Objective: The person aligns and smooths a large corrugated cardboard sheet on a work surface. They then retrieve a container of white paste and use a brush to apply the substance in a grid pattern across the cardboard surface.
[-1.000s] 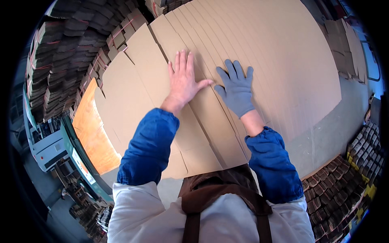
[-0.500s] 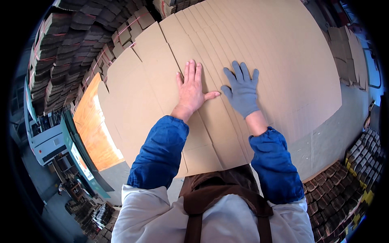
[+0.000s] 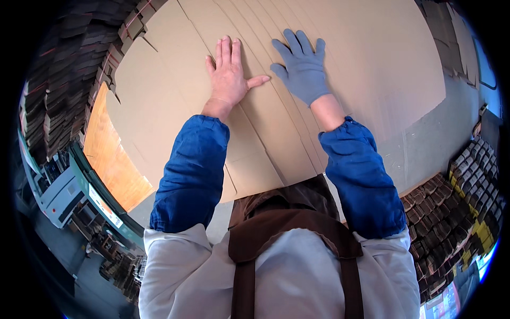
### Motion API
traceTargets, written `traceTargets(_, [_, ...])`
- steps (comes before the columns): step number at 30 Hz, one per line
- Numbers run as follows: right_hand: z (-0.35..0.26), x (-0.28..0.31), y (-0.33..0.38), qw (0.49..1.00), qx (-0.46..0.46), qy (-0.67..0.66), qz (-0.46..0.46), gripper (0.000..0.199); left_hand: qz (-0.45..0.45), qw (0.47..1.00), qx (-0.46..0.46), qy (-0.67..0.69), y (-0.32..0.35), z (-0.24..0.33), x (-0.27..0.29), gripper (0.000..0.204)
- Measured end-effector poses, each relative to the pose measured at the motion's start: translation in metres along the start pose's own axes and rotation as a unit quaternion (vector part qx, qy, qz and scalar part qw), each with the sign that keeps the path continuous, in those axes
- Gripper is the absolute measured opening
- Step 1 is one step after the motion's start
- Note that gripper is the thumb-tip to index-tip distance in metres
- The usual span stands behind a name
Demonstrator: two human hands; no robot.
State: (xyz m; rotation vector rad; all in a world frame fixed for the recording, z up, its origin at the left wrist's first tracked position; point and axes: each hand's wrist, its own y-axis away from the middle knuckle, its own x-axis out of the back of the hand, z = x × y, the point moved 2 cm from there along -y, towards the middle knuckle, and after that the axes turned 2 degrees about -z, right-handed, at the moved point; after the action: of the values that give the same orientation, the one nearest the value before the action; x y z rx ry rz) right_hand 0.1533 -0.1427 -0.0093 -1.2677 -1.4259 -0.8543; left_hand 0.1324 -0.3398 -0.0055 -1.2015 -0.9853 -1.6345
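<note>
Large flat sheets of brown cardboard lie in front of me, fanned so that several edges show as lines running away from me. My bare left hand rests flat on them, fingers pointing away and thumb stretched to the right. Just right of it my right hand, in a grey glove, also lies palm down with its fingers spread. Neither hand grips anything. The near edge of the sheets comes up close to my brown apron.
An orange-brown wooden board shows beyond the sheets' left edge. Tall stacks of cardboard stand at the far left. More bundled stacks are at the lower right, with a grey machine at the left.
Both hands have moved farther away and slightly left in the view, still flat on the cardboard. The whole view has also shifted, and my arms look more stretched out.
</note>
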Motion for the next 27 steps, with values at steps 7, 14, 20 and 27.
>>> traceTargets(7, [-0.003,0.008,0.003,1.000,-0.016,0.014,0.011,0.050,-0.021,1.000,0.008,-0.011,-0.001,0.005,0.004,0.126])
traceTargets(14, [-0.041,0.050,0.119,0.969,-0.173,-0.126,-0.121,0.019,-0.007,0.999,0.001,-0.042,0.004,0.006,0.013,0.114])
traceTargets(20, [-0.045,0.056,0.184,0.937,-0.260,-0.136,-0.190,0.021,-0.061,0.997,-0.042,0.007,-0.062,-0.043,0.033,0.060])
traceTargets(27, [-0.048,0.056,0.192,0.924,-0.281,-0.180,-0.185,0.020,0.091,0.993,0.019,-0.074,-0.179,-0.148,0.065,0.059])
